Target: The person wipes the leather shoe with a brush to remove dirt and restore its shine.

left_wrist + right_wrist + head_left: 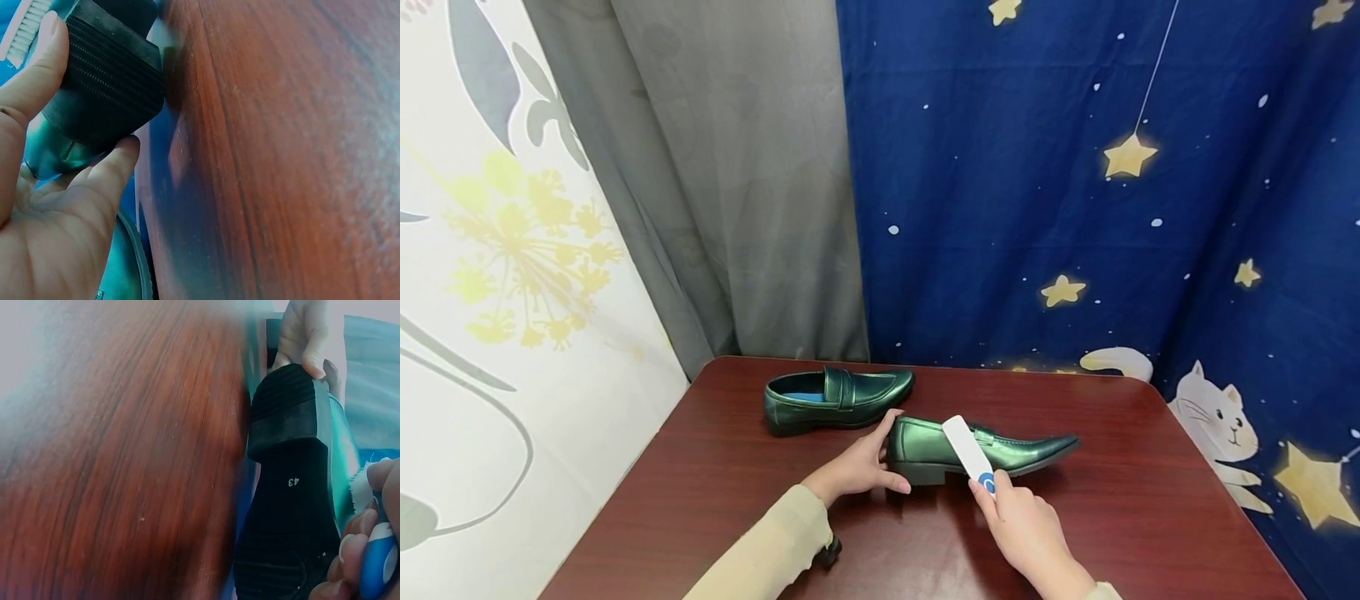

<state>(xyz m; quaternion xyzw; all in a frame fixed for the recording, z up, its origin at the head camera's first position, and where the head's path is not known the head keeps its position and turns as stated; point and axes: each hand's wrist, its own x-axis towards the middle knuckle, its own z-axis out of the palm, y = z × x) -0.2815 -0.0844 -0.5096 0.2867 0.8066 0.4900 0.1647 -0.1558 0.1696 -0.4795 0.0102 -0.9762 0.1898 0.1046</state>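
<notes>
A shiny green loafer (925, 442) is held at the heel by my left hand (867, 460), its toe pointing right. In the left wrist view the thumb and fingers spread around the black heel (106, 81). The loafer is tipped so that its black sole (290, 494), marked 43, faces the right wrist camera. My right hand (1026, 521) grips a white brush (967, 447) with a blue and white handle (377, 562). Its white bristles (361, 487) are right at the loafer's green side, and the brush's back hides part of the upper in the head view.
A second green loafer (868, 392) with a blue insole stands behind and to the left, toe to the right. The reddish-brown table (700, 467) ends at a blue starry curtain (970, 208) and a grey curtain (760, 183). A small black object (829, 552) shows beside the left sleeve.
</notes>
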